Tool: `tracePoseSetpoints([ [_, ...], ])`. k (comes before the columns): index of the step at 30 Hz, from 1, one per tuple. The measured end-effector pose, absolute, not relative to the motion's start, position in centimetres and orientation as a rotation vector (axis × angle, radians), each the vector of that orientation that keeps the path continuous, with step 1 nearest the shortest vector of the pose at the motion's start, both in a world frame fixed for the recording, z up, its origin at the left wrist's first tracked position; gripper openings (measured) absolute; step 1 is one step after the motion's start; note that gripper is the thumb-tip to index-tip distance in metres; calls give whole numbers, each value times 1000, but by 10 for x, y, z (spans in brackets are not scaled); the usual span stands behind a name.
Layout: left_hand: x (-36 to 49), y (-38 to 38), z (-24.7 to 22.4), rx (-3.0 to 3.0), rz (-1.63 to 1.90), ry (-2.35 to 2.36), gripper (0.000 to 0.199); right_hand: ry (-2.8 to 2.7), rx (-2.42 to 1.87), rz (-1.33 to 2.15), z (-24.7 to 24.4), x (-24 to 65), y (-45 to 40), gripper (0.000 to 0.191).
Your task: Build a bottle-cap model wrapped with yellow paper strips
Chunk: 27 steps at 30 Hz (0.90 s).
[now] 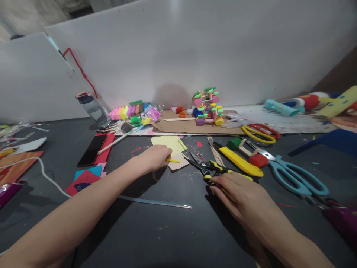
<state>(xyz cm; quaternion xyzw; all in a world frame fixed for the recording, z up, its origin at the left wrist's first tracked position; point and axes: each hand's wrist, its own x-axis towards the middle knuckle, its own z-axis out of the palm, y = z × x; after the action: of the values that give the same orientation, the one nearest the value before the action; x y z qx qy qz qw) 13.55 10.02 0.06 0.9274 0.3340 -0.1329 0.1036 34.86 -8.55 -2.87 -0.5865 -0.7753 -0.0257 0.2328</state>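
Note:
My left hand [157, 157] is closed in a pinch on a short, thin yellow stick [174, 161], whose end sticks out to the right above the papers. Under it lie a pale yellow paper [164, 141] and a cream piece of paper [180, 163]. My right hand [241, 191] grips snips [205, 165] with black and yellow handles. Their dark blades stand apart and point left, a short way from the yellow stick. Part of the lower handle is hidden under my fingers.
Right of the snips are a yellow utility knife [241, 162] and blue-handled scissors [298, 176]. A clear strip [156, 201] lies in front. Behind are cardboard [181, 127], a colourful clay model [206, 108] and clay packs [128, 111]. A phone [92, 149] and water bottle [93, 109] stand left.

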Motion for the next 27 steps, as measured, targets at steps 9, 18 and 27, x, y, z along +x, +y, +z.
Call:
tracePoseSetpoints([
  [9, 122, 105, 2, 2573, -303, 995, 29, -2132, -1621, -15, -29, 351, -87, 25],
  [18, 109, 110, 2, 2416, -323, 1038, 29, -2109, -1599, -15, -31, 351, -87, 29],
  [27, 116, 100, 7, 2425, -302, 1193, 31, -2108, -1594, 7, -30, 350, -87, 26],
])
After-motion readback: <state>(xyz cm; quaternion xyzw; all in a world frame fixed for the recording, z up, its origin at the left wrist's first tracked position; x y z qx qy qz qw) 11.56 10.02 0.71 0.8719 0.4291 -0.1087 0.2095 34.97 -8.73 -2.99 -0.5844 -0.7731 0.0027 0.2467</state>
